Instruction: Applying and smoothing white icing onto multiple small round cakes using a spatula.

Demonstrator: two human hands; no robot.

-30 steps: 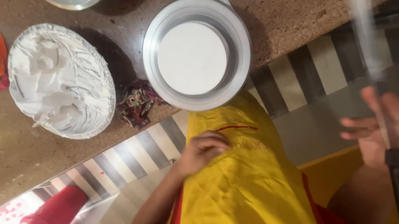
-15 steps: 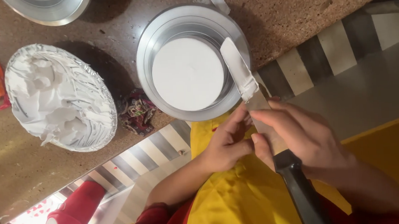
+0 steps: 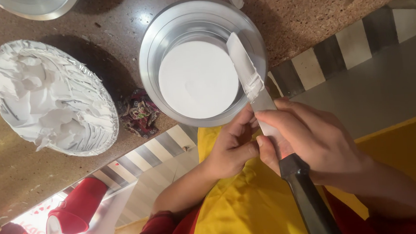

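My right hand (image 3: 313, 142) grips a long palette knife (image 3: 244, 67) where the blade meets its black handle (image 3: 309, 199). White cream smears the blade, which reaches over the rim of a round metal pan (image 3: 153, 53). In the pan lies a white round disc (image 3: 197, 79). My left hand (image 3: 231, 149) pinches the blade's lower part just beside my right fingers. Both hands hover over my yellow apron (image 3: 251, 209) at the counter's front edge.
A foil dish of whipped white cream (image 3: 50, 97) stands on the brown counter (image 3: 307, 12) at the left. A crumpled patterned cloth (image 3: 139, 113) lies between dish and pan. Another metal bowl (image 3: 36, 5) shows at the top left. Striped floor and a red shoe (image 3: 75, 214) lie below.
My right hand brought the knife in from the far right to the pan's edge. My left hand rose off the apron and took hold of the blade.
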